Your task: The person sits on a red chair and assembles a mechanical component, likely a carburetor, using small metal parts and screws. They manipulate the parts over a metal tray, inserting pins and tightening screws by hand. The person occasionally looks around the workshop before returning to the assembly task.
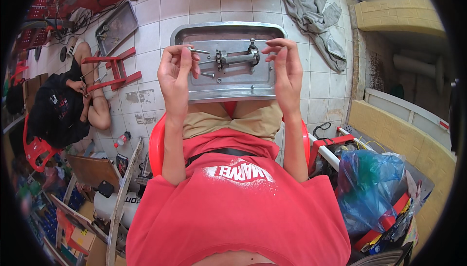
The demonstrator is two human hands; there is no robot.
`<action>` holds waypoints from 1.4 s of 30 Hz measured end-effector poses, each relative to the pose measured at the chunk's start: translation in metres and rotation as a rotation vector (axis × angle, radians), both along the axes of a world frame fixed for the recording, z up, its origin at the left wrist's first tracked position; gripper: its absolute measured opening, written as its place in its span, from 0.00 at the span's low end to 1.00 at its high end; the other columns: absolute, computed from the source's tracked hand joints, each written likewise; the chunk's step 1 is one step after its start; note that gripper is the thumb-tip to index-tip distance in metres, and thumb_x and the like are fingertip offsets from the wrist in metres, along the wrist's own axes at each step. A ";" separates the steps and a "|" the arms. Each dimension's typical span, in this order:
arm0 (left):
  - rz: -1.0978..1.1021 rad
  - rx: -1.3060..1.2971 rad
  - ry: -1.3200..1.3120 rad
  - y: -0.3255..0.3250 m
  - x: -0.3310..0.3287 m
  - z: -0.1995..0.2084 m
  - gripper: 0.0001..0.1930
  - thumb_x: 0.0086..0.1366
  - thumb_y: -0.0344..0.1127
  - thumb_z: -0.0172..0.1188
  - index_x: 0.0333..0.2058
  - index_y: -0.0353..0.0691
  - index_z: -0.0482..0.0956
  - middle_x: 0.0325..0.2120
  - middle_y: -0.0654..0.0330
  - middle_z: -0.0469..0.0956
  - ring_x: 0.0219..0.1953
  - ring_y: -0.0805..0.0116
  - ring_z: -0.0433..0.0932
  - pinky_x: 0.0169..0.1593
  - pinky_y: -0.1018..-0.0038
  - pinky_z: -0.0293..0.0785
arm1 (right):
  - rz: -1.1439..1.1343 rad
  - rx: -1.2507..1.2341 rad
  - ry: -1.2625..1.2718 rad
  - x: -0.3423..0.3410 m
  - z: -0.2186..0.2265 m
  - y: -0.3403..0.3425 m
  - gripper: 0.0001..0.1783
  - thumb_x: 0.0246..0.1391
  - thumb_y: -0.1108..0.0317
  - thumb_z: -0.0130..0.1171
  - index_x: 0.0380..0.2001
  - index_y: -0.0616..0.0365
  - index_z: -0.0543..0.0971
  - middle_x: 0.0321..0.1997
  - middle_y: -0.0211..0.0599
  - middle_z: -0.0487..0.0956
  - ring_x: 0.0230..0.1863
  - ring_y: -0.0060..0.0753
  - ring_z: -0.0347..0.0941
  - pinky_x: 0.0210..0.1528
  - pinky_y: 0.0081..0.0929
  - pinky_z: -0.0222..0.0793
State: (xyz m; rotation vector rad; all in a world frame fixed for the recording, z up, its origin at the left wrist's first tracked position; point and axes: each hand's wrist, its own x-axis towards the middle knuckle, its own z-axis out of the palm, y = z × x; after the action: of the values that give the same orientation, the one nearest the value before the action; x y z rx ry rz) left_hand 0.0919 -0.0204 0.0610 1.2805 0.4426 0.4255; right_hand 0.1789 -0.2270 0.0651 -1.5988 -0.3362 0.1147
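A shallow metal tray (253, 93) rests across my lap, between my hands. My left hand (176, 74) is at its left side, thumb and fingers pinched on a metal bolt (199, 50) that points right. Another bolt (208, 75) lies in the tray just right of that hand. In the middle of the tray is a metal shaft assembly (237, 59) with a toothed or flanged piece at each end. My right hand (287, 66) hovers by its right end, fingers curled but apart, with nothing visible in them. Small round metal parts (252, 87) lie nearby.
A grey cloth (314, 15) lies on the tiled floor ahead, to the right. At left, another person (58, 100) sits beside a red stool frame (116, 69) and a second tray (116, 27). A blue plastic bag (369, 186) is at my right.
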 end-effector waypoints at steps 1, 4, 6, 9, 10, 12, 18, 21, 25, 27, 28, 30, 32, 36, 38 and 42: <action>-0.018 0.049 0.058 0.004 -0.003 -0.005 0.09 0.75 0.34 0.58 0.46 0.33 0.75 0.33 0.59 0.80 0.28 0.76 0.74 0.33 0.79 0.71 | -0.022 0.001 0.035 0.000 -0.004 -0.006 0.16 0.75 0.58 0.48 0.50 0.59 0.76 0.48 0.34 0.76 0.46 0.25 0.75 0.48 0.24 0.70; -0.128 0.346 0.228 0.014 -0.013 -0.021 0.08 0.71 0.32 0.63 0.44 0.36 0.79 0.33 0.62 0.81 0.29 0.76 0.75 0.34 0.79 0.72 | -0.063 -0.010 0.099 -0.001 -0.016 -0.022 0.15 0.75 0.59 0.49 0.50 0.59 0.76 0.47 0.33 0.78 0.45 0.22 0.75 0.47 0.23 0.70; -0.219 0.499 0.299 0.017 -0.021 -0.026 0.07 0.67 0.31 0.66 0.42 0.38 0.81 0.33 0.63 0.82 0.29 0.74 0.75 0.35 0.76 0.72 | -0.071 -0.021 0.134 -0.002 -0.023 -0.032 0.15 0.75 0.59 0.49 0.50 0.59 0.76 0.47 0.33 0.79 0.45 0.21 0.75 0.47 0.23 0.70; -0.343 0.711 0.339 0.016 -0.029 -0.030 0.09 0.61 0.29 0.68 0.40 0.39 0.83 0.34 0.63 0.82 0.31 0.69 0.76 0.36 0.72 0.73 | -0.094 -0.048 0.166 -0.005 -0.030 -0.040 0.14 0.74 0.60 0.51 0.51 0.59 0.76 0.45 0.32 0.79 0.45 0.20 0.75 0.47 0.22 0.70; -0.382 0.779 0.341 0.016 -0.031 -0.030 0.10 0.59 0.28 0.69 0.39 0.40 0.83 0.34 0.62 0.82 0.32 0.67 0.75 0.37 0.70 0.74 | -0.101 -0.054 0.175 -0.006 -0.032 -0.041 0.14 0.74 0.60 0.51 0.51 0.59 0.76 0.45 0.32 0.79 0.45 0.20 0.75 0.47 0.22 0.69; -0.393 0.829 0.351 0.016 -0.032 -0.030 0.12 0.56 0.28 0.71 0.40 0.40 0.84 0.36 0.62 0.82 0.36 0.66 0.74 0.40 0.70 0.72 | -0.100 -0.074 0.188 -0.008 -0.036 -0.045 0.12 0.73 0.63 0.52 0.51 0.59 0.76 0.45 0.31 0.79 0.44 0.20 0.75 0.47 0.22 0.69; -0.195 1.162 0.355 0.013 -0.025 -0.035 0.16 0.53 0.29 0.73 0.42 0.40 0.83 0.41 0.62 0.79 0.45 0.59 0.73 0.50 0.65 0.70 | -0.096 -0.114 0.186 -0.015 -0.051 -0.047 0.10 0.69 0.69 0.58 0.49 0.60 0.76 0.45 0.31 0.79 0.44 0.21 0.75 0.48 0.24 0.71; -0.091 1.296 0.406 0.011 -0.021 -0.044 0.16 0.55 0.31 0.72 0.43 0.41 0.83 0.44 0.63 0.78 0.49 0.58 0.72 0.54 0.63 0.68 | -0.103 -0.139 0.180 -0.017 -0.055 -0.044 0.10 0.67 0.69 0.60 0.49 0.60 0.77 0.45 0.32 0.79 0.45 0.22 0.76 0.48 0.25 0.72; -0.148 1.327 0.430 0.020 -0.021 -0.061 0.13 0.58 0.32 0.70 0.42 0.43 0.83 0.45 0.65 0.78 0.51 0.59 0.72 0.55 0.61 0.67 | -0.114 -0.237 0.108 -0.018 -0.065 -0.042 0.11 0.65 0.70 0.62 0.48 0.60 0.77 0.43 0.34 0.80 0.43 0.24 0.76 0.45 0.25 0.73; -0.160 1.336 0.420 0.023 -0.022 -0.062 0.11 0.59 0.33 0.69 0.41 0.43 0.83 0.44 0.66 0.79 0.50 0.59 0.72 0.55 0.61 0.67 | -0.110 -0.287 0.051 -0.019 -0.070 -0.040 0.11 0.65 0.70 0.63 0.47 0.61 0.77 0.41 0.34 0.80 0.41 0.25 0.77 0.43 0.25 0.73; -0.163 1.343 0.405 0.025 -0.023 -0.061 0.10 0.59 0.33 0.69 0.41 0.44 0.84 0.44 0.66 0.79 0.50 0.59 0.72 0.55 0.61 0.67 | -0.107 -0.311 0.023 -0.020 -0.072 -0.039 0.11 0.64 0.70 0.63 0.47 0.61 0.77 0.41 0.34 0.81 0.40 0.25 0.77 0.41 0.25 0.73; -0.153 1.343 0.369 0.025 -0.023 -0.060 0.09 0.60 0.33 0.68 0.41 0.44 0.84 0.43 0.65 0.80 0.49 0.59 0.72 0.54 0.62 0.67 | -0.143 -0.317 0.027 -0.021 -0.077 -0.038 0.12 0.64 0.70 0.63 0.48 0.61 0.77 0.39 0.35 0.81 0.39 0.26 0.77 0.40 0.25 0.73; -0.128 1.330 0.326 0.022 -0.025 -0.058 0.08 0.61 0.33 0.67 0.40 0.44 0.83 0.42 0.65 0.80 0.48 0.59 0.72 0.54 0.62 0.66 | -0.184 -0.312 0.029 -0.021 -0.081 -0.037 0.12 0.64 0.70 0.63 0.48 0.61 0.77 0.37 0.35 0.81 0.37 0.26 0.77 0.40 0.25 0.73; -0.110 1.245 0.267 0.018 -0.029 -0.050 0.08 0.61 0.35 0.68 0.39 0.44 0.83 0.41 0.65 0.80 0.47 0.60 0.73 0.52 0.65 0.64 | -0.230 -0.280 0.042 -0.021 -0.087 -0.039 0.13 0.64 0.70 0.64 0.49 0.61 0.77 0.37 0.35 0.81 0.35 0.24 0.77 0.38 0.24 0.73; -0.077 1.206 0.214 0.014 -0.028 -0.043 0.08 0.61 0.34 0.68 0.39 0.44 0.83 0.41 0.65 0.80 0.46 0.60 0.73 0.51 0.65 0.64 | -0.234 -0.276 0.043 -0.021 -0.089 -0.040 0.13 0.64 0.70 0.64 0.49 0.61 0.77 0.37 0.34 0.80 0.34 0.23 0.76 0.37 0.23 0.73; -0.024 1.237 0.105 0.010 -0.019 -0.022 0.08 0.61 0.29 0.67 0.39 0.41 0.82 0.40 0.61 0.80 0.46 0.58 0.73 0.54 0.64 0.65 | -0.247 -0.251 0.060 -0.021 -0.093 -0.041 0.14 0.64 0.69 0.64 0.49 0.61 0.76 0.37 0.33 0.80 0.33 0.22 0.76 0.36 0.22 0.72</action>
State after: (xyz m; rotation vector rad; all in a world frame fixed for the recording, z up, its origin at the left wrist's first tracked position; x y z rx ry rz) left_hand 0.0727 -0.0105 0.0388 2.5075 0.2233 0.6445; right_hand 0.1581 -0.2684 -0.0275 -1.8676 -0.0775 0.0149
